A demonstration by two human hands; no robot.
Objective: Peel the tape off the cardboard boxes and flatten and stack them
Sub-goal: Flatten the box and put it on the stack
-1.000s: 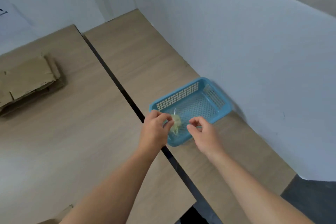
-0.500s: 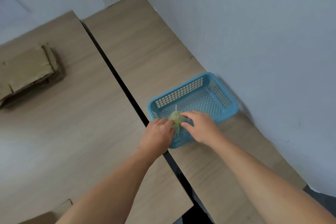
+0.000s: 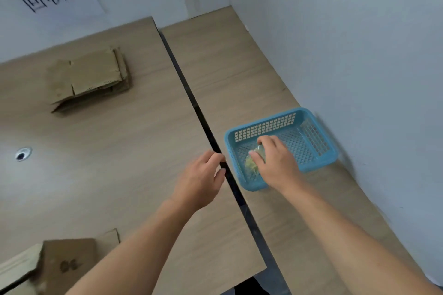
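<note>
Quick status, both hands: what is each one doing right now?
Left hand: loosely curled, empty, above the table edge.
Right hand: inside the blue basket, fingers on the wad of peeled tape.

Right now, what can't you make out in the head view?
- Tape wad in the blue basket: mostly covered by the right hand; its grip on the wad can't be confirmed.
- Cardboard box, bottom left: cut off by the frame edge; its printed mark is blurred.
- Flattened cardboard stack: layer count unclear, too soft.
- Left hand: palm side hidden.
</note>
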